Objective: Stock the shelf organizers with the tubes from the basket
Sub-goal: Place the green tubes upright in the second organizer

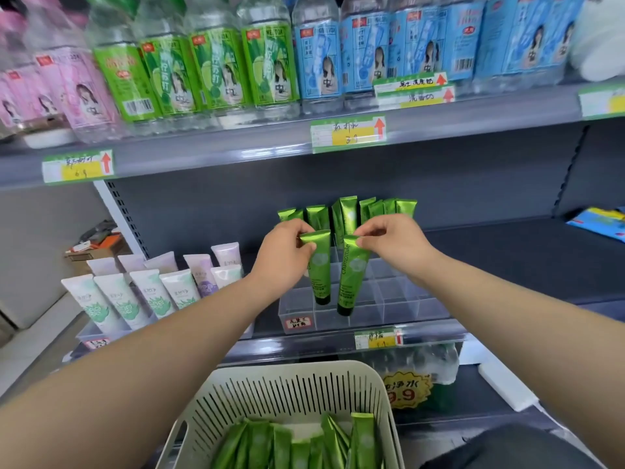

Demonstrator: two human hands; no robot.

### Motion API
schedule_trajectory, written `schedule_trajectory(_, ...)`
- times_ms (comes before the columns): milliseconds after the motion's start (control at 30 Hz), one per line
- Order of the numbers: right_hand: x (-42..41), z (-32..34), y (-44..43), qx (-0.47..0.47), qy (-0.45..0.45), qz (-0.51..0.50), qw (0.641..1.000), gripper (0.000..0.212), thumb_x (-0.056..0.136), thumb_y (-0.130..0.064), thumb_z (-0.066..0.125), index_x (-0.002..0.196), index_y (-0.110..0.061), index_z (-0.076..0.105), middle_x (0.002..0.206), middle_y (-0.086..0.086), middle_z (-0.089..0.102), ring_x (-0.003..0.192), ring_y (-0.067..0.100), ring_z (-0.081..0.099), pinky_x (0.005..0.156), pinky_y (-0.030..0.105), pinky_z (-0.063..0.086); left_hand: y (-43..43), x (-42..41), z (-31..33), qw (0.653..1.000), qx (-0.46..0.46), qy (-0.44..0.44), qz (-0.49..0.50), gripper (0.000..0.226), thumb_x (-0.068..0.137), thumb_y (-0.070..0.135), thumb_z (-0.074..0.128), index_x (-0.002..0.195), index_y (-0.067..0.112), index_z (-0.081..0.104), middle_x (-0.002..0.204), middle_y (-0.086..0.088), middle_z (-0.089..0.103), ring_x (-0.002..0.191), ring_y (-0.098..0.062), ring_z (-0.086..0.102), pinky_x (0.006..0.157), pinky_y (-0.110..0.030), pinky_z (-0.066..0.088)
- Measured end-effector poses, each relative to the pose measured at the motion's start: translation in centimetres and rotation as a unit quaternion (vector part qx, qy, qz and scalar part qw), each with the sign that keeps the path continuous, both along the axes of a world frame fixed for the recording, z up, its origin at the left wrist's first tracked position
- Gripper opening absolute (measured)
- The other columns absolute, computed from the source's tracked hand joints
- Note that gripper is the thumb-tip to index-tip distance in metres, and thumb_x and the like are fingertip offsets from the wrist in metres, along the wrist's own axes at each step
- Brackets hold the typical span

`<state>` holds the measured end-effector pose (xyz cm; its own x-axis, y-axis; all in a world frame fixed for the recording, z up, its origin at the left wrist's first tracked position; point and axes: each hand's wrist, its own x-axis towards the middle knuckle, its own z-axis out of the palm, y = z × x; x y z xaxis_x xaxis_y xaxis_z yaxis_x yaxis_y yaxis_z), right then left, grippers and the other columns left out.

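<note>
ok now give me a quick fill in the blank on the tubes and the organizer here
1. The left hand and the right hand each pinch one ____ tube by its flat end.
2. Both held tubes hang with the dark cap pointing ____.
3. The stocked tubes stand at the ____ of the clear organizer.
4. The pale tubes stand to the organizer's ____.
Missing words: green; down; back; left.
</note>
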<state>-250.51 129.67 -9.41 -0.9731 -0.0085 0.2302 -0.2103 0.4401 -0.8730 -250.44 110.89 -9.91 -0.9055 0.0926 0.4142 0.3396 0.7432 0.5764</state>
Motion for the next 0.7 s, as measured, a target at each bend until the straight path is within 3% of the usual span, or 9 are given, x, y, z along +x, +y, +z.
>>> schedule_trajectory(200, -3.5, 0.2, 0.0, -0.003, 0.029, -0.017, 0.999, 0.019, 0.082, -0.008, 0.068, 0.074, -0.025, 0.067, 0.073, -0.01, 0.062, 0.067, 0.002, 0.054, 0.06, 0.01, 0.04, 0.2, -3.7, 0.5, 0.999, -0.028, 0.024, 0.011, 0.016, 0.087, 0.011, 0.061, 0.103, 0.014, 0.06, 0.09, 0.004, 0.051, 0.079, -0.014, 0.049, 0.062, -0.015, 0.028)
schedule_trajectory(300, -5.2, 0.2, -0.2, -0.007, 0.042, -0.023, 0.999, 0.019, 0.082, -0.007, 0.067, 0.075, -0.025, 0.068, 0.074, -0.01, 0.063, 0.067, 0.003, 0.055, 0.06, 0.008, 0.041, 0.1, -5.7, 0.8, 0.999, -0.04, 0.023, 0.016, 0.02, 0.088, 0.011, 0.06, 0.108, 0.011, 0.06, 0.099, -0.003, 0.054, 0.083, -0.015, 0.05, 0.066, -0.016, 0.029)
schedule_trajectory(533, -8.7, 0.1, -0.9, -0.009, 0.073, -0.054, 0.996, 0.015, 0.083, -0.009, 0.066, 0.078, -0.023, 0.069, 0.066, -0.014, 0.058, 0.059, 0.001, 0.051, 0.049, 0.001, 0.035, -0.2, -9.4, 1.0, 0.998, -0.057, 0.021, 0.01, 0.011, 0.089, 0.012, 0.058, 0.1, 0.013, 0.06, 0.097, 0.0, 0.051, 0.084, -0.017, 0.052, 0.063, -0.017, 0.029)
schedule_trajectory(700, -10.8, -0.3, -1.8, -0.003, 0.092, -0.049, 0.995, 0.011, 0.084, -0.004, 0.064, 0.087, -0.01, 0.072, 0.075, -0.005, 0.062, 0.065, 0.004, 0.054, 0.056, -0.001, 0.036, -0.3, -11.6, 0.0, 0.998, -0.063, 0.021, 0.016, 0.01, 0.088, 0.011, 0.058, 0.098, 0.012, 0.06, 0.095, 0.0, 0.049, 0.08, -0.016, 0.049, 0.064, -0.018, 0.029)
